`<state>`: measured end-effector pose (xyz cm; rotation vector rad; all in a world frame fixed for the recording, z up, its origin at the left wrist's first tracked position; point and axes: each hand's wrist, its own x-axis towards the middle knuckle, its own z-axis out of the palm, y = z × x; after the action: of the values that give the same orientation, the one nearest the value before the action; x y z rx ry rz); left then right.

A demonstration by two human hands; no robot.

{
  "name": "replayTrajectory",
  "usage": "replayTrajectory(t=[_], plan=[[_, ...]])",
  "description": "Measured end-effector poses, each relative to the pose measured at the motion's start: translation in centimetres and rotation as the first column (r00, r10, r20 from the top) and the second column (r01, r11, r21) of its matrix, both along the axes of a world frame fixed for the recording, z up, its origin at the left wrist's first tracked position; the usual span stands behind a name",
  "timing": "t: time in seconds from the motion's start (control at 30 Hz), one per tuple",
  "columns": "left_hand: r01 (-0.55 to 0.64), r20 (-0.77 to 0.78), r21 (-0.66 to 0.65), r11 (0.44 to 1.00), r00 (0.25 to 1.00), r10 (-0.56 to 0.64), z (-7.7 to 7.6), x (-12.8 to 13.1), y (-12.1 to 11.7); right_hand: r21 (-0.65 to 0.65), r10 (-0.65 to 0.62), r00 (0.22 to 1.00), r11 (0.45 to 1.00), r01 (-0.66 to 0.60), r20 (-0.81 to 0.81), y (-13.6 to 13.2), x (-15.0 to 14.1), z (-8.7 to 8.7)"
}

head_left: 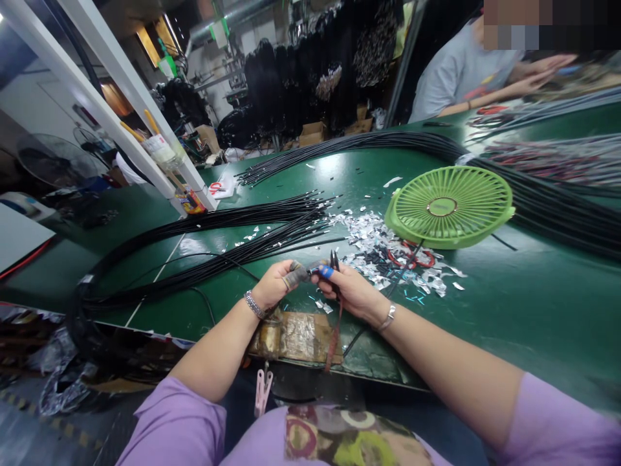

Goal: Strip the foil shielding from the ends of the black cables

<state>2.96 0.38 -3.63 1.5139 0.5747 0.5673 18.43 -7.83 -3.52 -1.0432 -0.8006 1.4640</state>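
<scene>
My left hand (279,285) is closed, its taped fingertips pinching the end of a thin black cable (228,260) that runs off to the left. My right hand (352,291) is closed round a small pair of cutters (334,262) with dark jaws pointing up and reddish handles hanging below the palm. The two hands meet over the front edge of the green table (509,304). A bundle of long black cables (233,233) lies just behind the left hand. A heap of silver foil scraps (383,249) lies right behind my right hand.
A green round fan (449,207) lies flat behind the scraps. More black cable bundles (533,188) curve across the far table. Another person in a grey shirt (460,71) sits at the far right. A white post (111,110) stands at the left. Brown tape (295,336) covers the table edge.
</scene>
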Motion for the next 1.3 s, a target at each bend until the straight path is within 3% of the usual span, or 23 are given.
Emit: replayTrajectory(t=[0.17, 0.37, 0.5, 0.67, 0.8, 0.93, 1.3], plan=[[0.046, -0.111, 0.212, 0.976, 0.994, -0.023, 0.1, 0.0, 0.2, -0.025, -0.059, 0.997, 0.998, 0.060, 0.043, 0.1, 0.3, 0.0], [0.096, -0.237, 0.389, 0.916, 0.971, -0.001, 0.6, -0.4, 0.0, 0.030, -0.046, 0.967, 0.999, 0.040, 0.251, -0.1, 0.3, -0.4], [0.114, -0.276, 0.340, 0.933, 0.961, -0.017, 0.6, -0.4, -0.3, 0.183, -0.128, 0.864, 0.982, 0.042, 0.488, 0.2, 0.7, -0.7], [-0.069, -0.128, 0.151, 0.986, 0.988, 0.089, 0.7, -0.1, -0.5, 0.287, -0.263, 0.492, 0.958, 0.028, 0.830, 0.2, 2.0, -0.6], [-0.142, -0.115, -0.016, 0.990, 0.984, 0.140, 0.8, -0.1, -0.5, 0.298, -0.269, 0.305, 0.953, -0.053, 0.914, -0.4, 1.9, 0.1], [-0.134, -0.107, -0.054, 0.989, 0.986, 0.128, 0.8, -0.1, -0.5, 0.307, -0.271, 0.250, 0.944, -0.118, 0.929, -0.7, 1.3, 0.1], [-0.080, -0.143, 0.036, 0.996, 0.986, 0.084, 0.4, -0.1, -0.3, 0.320, -0.275, 0.228, 0.927, -0.197, 0.934, -0.5, 1.3, -0.5]])
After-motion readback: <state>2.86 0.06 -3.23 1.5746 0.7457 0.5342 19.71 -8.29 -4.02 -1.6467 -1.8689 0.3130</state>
